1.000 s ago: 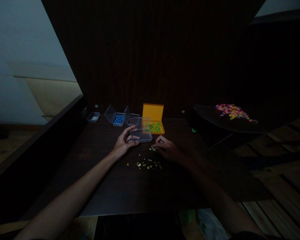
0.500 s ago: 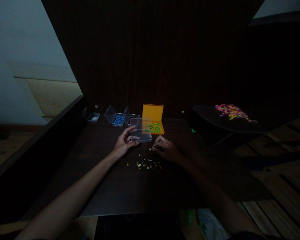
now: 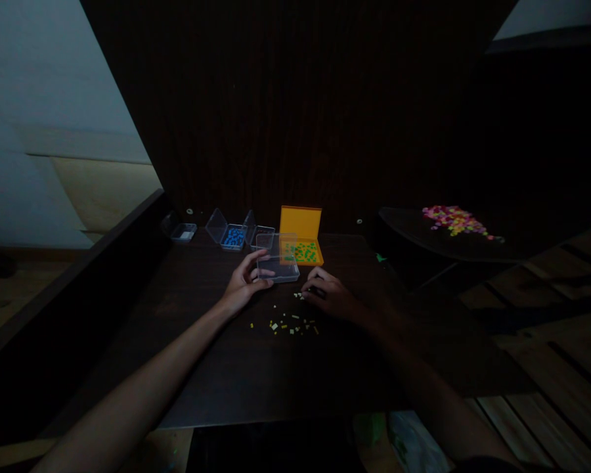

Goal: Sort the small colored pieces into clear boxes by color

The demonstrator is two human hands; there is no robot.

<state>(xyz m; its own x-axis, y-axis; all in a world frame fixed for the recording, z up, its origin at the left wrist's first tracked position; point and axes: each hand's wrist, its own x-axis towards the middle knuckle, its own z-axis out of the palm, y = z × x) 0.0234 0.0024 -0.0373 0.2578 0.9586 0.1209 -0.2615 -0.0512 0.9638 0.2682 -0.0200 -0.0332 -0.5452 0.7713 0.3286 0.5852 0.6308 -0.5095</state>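
Orange box (image 3: 301,226) behind clear case (image 3: 276,266); blue-bead case (image 3: 234,236) left.

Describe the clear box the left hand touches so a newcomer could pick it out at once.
Start at the dark table and find the orange box standing open near its far edge. Just in front of it lies the clear box, lid up, with the left hand resting on its left side. Unlike the clear box of blue pieces farther left, it looks empty.

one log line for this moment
left hand: touching clear box | right hand: fingertips at loose small pieces | orange box: open
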